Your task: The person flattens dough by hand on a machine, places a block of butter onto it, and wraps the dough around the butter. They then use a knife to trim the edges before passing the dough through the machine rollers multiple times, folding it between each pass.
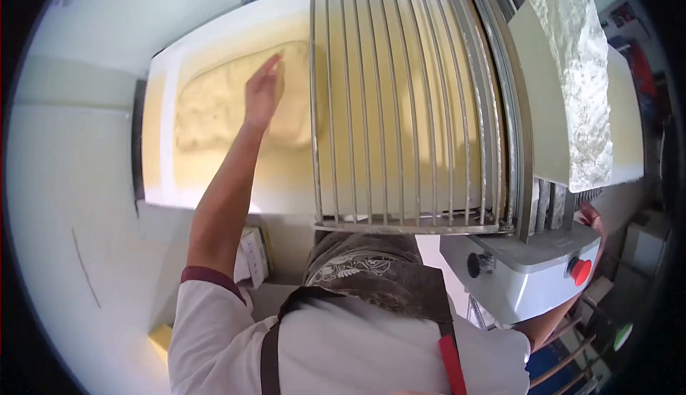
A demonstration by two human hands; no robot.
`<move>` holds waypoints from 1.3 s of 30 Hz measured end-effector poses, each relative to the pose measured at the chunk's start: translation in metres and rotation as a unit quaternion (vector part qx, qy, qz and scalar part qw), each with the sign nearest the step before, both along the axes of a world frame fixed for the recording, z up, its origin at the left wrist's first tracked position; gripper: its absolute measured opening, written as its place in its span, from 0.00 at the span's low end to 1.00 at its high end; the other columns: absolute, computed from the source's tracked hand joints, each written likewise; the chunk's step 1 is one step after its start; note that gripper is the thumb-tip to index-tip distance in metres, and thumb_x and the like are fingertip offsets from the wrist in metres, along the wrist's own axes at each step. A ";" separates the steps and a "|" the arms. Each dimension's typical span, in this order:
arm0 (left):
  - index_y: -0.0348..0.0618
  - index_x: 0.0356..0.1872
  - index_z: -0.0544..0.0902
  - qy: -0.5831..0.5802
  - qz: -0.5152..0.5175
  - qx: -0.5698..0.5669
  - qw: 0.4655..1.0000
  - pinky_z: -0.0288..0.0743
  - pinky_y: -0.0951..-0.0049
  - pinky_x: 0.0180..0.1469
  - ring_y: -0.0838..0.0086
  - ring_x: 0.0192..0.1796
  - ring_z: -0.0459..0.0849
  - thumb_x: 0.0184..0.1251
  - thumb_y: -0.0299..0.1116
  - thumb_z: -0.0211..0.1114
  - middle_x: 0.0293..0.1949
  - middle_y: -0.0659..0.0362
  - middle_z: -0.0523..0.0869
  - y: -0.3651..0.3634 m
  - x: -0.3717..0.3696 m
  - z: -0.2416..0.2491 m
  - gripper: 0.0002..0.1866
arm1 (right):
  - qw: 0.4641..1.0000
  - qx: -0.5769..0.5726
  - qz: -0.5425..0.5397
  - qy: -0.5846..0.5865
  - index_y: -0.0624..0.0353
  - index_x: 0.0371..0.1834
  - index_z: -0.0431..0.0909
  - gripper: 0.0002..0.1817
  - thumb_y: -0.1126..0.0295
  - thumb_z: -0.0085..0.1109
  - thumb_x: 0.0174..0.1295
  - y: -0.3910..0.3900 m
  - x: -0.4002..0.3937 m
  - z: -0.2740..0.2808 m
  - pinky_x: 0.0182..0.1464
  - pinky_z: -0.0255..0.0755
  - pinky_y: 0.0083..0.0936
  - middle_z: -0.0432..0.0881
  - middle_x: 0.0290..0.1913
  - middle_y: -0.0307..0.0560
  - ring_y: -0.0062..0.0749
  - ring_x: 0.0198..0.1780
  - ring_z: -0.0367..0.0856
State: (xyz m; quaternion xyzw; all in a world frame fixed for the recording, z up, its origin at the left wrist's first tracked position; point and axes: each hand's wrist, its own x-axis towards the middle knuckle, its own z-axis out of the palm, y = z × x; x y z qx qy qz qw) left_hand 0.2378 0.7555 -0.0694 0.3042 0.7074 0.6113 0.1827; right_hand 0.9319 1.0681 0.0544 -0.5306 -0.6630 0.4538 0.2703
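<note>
A broad, flat slab of pale yellow dough (214, 102) lies on the conveyor belt (282, 188) of a dough sheeter. My left hand (263, 95) rests on or just over the right part of the dough, its fingers stretched out and holding nothing. The dough's right edge reaches the wire guard (382, 95). My right hand (592, 218) is at the far side of the grey control box (532, 273), beneath the belt on the right. Most of its fingers are hidden, so what it touches does not show.
Metal bars of the guard cover the belt's middle. A red stop button (580, 272) and a black knob (475, 265) sit on the control box. Right of the rollers stands a pale bin-like piece (589, 102) with a flour-white, crumpled-looking face. A wall (64, 181) is at left.
</note>
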 end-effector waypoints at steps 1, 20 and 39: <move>0.34 0.59 0.76 0.048 0.062 -0.037 0.996 0.58 0.69 0.68 0.69 0.65 0.72 0.74 0.31 0.48 0.59 0.52 0.78 -0.017 0.024 0.032 0.18 | 0.998 -0.032 0.012 0.051 0.60 0.54 0.77 0.22 0.54 0.48 0.70 -0.001 -0.006 -0.013 0.55 0.68 0.30 0.80 0.49 0.47 0.31 0.52 0.75; 0.36 0.44 0.79 0.077 -0.116 0.036 0.990 0.76 0.69 0.44 0.68 0.39 0.83 0.63 0.44 0.65 0.35 0.53 0.83 -0.024 0.605 0.029 0.19 | 0.941 0.023 0.214 0.259 0.62 0.52 0.75 0.25 0.49 0.42 0.73 0.006 -0.010 -0.042 0.55 0.67 0.23 0.78 0.47 0.42 0.24 0.49 0.73; 0.38 0.25 0.79 -0.189 0.340 0.157 0.908 0.71 0.71 0.27 0.74 0.22 0.79 0.63 0.54 0.64 0.19 0.58 0.80 0.099 0.757 0.001 0.25 | 0.805 -0.197 0.431 0.358 0.56 0.42 0.73 0.14 0.59 0.42 0.74 0.040 -0.017 -0.040 0.51 0.65 0.23 0.74 0.38 0.35 0.21 0.42 0.71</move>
